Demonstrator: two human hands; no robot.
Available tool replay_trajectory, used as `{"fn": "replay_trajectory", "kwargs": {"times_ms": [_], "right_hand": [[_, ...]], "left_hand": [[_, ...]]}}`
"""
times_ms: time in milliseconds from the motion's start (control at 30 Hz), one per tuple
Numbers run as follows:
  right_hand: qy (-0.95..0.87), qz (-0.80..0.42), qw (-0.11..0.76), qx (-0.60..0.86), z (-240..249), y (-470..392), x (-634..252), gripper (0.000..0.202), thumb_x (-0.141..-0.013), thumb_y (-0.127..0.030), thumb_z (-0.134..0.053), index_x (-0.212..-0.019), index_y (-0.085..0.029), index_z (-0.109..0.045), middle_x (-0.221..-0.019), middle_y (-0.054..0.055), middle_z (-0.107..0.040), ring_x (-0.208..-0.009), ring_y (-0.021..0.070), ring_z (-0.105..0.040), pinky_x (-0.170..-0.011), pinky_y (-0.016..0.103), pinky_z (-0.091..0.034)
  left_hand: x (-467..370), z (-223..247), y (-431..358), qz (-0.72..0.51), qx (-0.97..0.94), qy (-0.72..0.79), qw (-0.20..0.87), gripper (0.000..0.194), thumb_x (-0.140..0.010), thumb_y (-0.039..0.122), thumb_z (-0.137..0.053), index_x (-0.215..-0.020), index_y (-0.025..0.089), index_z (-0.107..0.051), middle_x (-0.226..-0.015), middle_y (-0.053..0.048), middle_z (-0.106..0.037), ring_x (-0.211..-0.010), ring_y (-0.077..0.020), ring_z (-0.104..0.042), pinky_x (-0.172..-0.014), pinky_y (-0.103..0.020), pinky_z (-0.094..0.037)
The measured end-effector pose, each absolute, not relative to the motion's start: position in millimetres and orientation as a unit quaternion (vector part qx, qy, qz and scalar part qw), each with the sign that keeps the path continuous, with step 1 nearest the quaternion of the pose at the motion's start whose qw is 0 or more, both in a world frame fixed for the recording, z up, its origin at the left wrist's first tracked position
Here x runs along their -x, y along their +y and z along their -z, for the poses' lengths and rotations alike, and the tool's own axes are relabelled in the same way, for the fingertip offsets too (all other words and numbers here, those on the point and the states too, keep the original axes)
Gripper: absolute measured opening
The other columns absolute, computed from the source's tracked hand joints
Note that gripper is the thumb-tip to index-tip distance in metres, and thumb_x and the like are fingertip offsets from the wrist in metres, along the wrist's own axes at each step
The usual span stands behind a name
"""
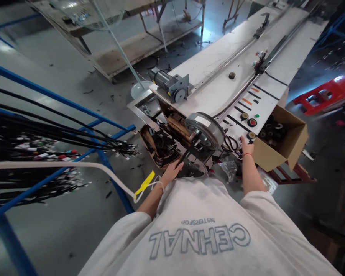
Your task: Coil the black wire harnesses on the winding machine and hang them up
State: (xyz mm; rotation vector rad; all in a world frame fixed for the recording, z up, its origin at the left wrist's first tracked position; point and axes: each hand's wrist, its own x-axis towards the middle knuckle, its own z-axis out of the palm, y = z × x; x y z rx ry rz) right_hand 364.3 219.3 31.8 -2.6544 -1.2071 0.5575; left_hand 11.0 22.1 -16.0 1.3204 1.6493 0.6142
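My left hand (173,172) is closed around a black cable (186,154) that runs up toward the near end of the machine. Just beyond it a grey wheel-shaped reel (208,132) with a white label stands at the end of the long white worktable (209,90). At the table's near right corner is my right hand (247,147), its thumb raised and its other fingers curled; what lies under them is hidden. Close by are a small tape roll (251,135) and a red push button (252,122). A yellow tag (144,183) on a white cord hangs beside my left wrist.
An open cardboard box (297,143) with dark rolls stands right of the table. To the left, a blue rack (54,92) carries bundled black cables (46,134). A motor (169,84) sits on the table's left edge. Below it is a scrap-filled box (158,149).
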Motion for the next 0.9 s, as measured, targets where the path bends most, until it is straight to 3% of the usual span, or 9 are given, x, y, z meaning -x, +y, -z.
{"fn": "replay_trajectory", "kwargs": {"times_ms": [167, 367, 633, 900], "right_hand": [[-0.310, -0.189, 0.177, 0.915, -1, 219, -367, 0.084, -0.083, -0.072, -0.051, -0.131, -0.003, -0.049, -0.123, 0.029, -0.058, -0.119, 0.0359, -0.056, -0.098, 0.040, -0.046], [-0.305, -0.173, 0.167, 0.922, 4, 223, -367, 0.082, -0.082, -0.074, -0.052, -0.129, -0.007, -0.050, -0.121, 0.030, -0.059, -0.117, 0.0380, -0.057, -0.095, 0.043, -0.048], [-0.291, -0.181, 0.203, 0.918, 4, 223, -367, 0.079, -0.080, -0.070, -0.060, -0.126, -0.006, -0.051, -0.120, 0.028, -0.060, -0.116, 0.0384, -0.058, -0.097, 0.045, -0.047], [-0.289, -0.180, 0.237, 0.910, 8, 222, -369, 0.078, -0.078, -0.070, -0.064, -0.122, -0.007, -0.053, -0.118, 0.027, -0.061, -0.114, 0.0389, -0.059, -0.098, 0.049, -0.046]], "left_hand": [[-11, 4, 19, -0.258, -0.523, 0.687, 0.434, 0.041, -0.089, 0.054, -0.038, -0.071, 0.019, -0.051, -0.065, -0.002, -0.061, -0.067, -0.0179, -0.057, -0.068, -0.029, -0.045], [-7, -1, 18, -0.219, -0.572, 0.675, 0.412, 0.033, -0.086, 0.051, -0.049, -0.084, 0.018, -0.057, -0.074, -0.004, -0.063, -0.069, -0.0196, -0.058, -0.069, -0.031, -0.045], [-6, 6, 29, -0.237, -0.554, 0.703, 0.379, 0.036, -0.088, 0.049, -0.047, -0.096, 0.017, -0.060, -0.087, -0.007, -0.068, -0.076, -0.0203, -0.059, -0.072, -0.030, -0.045], [-18, 0, 63, -0.226, -0.585, 0.698, 0.345, 0.033, -0.089, 0.045, -0.052, -0.098, 0.016, -0.065, -0.077, -0.005, -0.067, -0.064, -0.0180, -0.058, -0.065, -0.028, -0.043]]}}
